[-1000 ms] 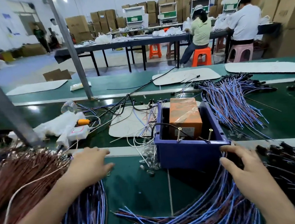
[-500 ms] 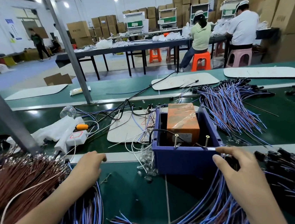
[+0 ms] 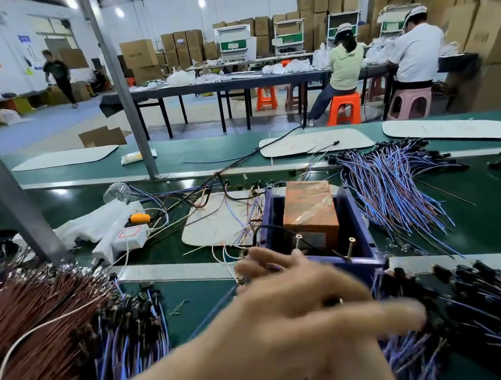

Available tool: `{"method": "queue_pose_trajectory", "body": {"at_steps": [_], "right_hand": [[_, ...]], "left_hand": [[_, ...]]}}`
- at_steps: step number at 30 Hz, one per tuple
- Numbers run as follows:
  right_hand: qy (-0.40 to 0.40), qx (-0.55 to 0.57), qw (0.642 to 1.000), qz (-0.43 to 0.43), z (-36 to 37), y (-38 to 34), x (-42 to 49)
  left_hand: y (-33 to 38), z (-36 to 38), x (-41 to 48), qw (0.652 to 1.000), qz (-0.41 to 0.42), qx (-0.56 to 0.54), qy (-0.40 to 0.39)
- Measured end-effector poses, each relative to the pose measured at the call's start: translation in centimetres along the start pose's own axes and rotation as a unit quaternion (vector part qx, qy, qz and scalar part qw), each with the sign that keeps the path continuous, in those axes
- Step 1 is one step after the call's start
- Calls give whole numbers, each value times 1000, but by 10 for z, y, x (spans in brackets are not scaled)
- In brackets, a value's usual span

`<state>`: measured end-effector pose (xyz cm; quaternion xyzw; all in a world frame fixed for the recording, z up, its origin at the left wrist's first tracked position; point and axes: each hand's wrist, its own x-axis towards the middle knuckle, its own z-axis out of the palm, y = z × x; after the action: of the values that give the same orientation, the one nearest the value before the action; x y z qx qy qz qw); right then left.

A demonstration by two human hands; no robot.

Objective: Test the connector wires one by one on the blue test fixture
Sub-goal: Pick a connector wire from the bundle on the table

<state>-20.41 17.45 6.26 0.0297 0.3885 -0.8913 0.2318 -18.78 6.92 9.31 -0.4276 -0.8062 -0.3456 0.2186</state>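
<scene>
The blue test fixture [image 3: 359, 218] is an open box on the green bench holding a taped orange block [image 3: 310, 208] and two upright brass pins [image 3: 298, 238]. My left hand [image 3: 286, 298], blurred, reaches across in front of the fixture. Its bent fingers lie at the box's near left corner, and a thin blue connector wire [image 3: 216, 309] runs up into them. My right hand [image 3: 394, 314] is mostly covered by the left. One finger stretches right into the pile of black-plugged blue wires [image 3: 490, 306], and its grip is hidden.
Brown wires [image 3: 34, 333] and more blue plugged wires [image 3: 127, 328] are heaped at the left. Another blue bundle [image 3: 393, 192] fans out right of the fixture. A white power strip [image 3: 123, 238], loose leads and a metal post [image 3: 3, 193] stand behind. Workers sit at far tables.
My left hand has left the left-hand pile and swung right to the fixture's front, now overlapping my right hand. The camera has tilted up slightly.
</scene>
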Motion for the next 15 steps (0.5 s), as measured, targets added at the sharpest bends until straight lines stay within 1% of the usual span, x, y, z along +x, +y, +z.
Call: {"method": "queue_pose_trajectory", "body": {"at_steps": [1,2,3,4,5,6,8,10,11,12,13,14,15], "right_hand": [[10,2,1000,-26,-4,-2,-2],[26,3,998,-58,-8,-4,-4],[46,9,995,-92,-12,-7,-8],[64,19,990,-123,-15,-9,-11],[76,29,985,-150,-17,-12,-16],[84,39,980,-174,-18,-14,-19],[93,41,971,-217,-19,-16,-23],[97,16,963,-250,-17,-15,-24],[93,1,959,-267,-15,-13,-23],[91,-13,954,-285,-11,-10,-22],[93,-31,948,-304,-8,-7,-21],[95,-51,942,-318,-5,-5,-20],[96,-67,938,-326,-3,-4,-19]], "left_hand": [[3,4,-9,995,-80,-52,-31],[6,6,-19,982,-128,-125,-64],[5,8,-30,969,-132,-197,-77],[5,9,-38,955,-137,-252,-72],[7,9,-44,942,-154,-289,-73],[7,9,-50,937,-171,-296,-72],[5,16,-64,956,-163,-235,-69],[1,21,-71,966,-147,-202,-64],[-4,23,-71,984,-109,-134,-53],[-9,24,-68,994,-89,-66,-17],[-14,26,-66,996,-83,-19,33],[-16,27,-62,991,-108,-20,75],[-18,28,-59,983,-138,-51,113]]}}
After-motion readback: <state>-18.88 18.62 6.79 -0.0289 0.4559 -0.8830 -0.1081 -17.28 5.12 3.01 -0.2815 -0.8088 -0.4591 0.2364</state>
